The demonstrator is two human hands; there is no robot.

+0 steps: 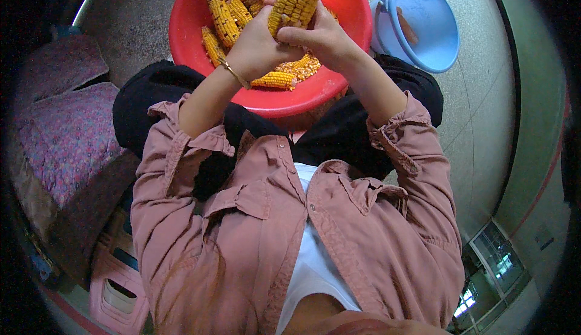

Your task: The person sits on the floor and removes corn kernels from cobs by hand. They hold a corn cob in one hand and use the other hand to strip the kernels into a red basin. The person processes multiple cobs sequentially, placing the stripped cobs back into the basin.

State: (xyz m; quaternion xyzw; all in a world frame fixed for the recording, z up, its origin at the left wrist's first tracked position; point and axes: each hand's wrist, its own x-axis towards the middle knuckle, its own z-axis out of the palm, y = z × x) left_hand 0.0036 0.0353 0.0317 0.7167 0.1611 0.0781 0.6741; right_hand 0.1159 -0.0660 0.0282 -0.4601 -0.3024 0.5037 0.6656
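Observation:
Between both hands an ear of yellow corn [297,6] is held up over a red plastic basin [327,92]. My left hand [263,40] wraps the lower left side of the ear, with a gold-coloured bracelet on that wrist. From the right, my right hand [324,37] grips the same ear, its thumb pressed across the lower end near a gap in the kernels. Several more ears of corn [222,17] lie in the basin, some with dark gaps between rows. Loose kernels [308,68] are heaped below my hands, beside a shorter ear [274,81].
A light blue bucket [435,40] stands right of the basin, with a reddish bare corncob [407,26] inside. At left is a floral quilted cover [68,140]; a pink plastic stool [120,296] sits lower left. Along the right runs a wall [540,121] above the speckled floor [481,85].

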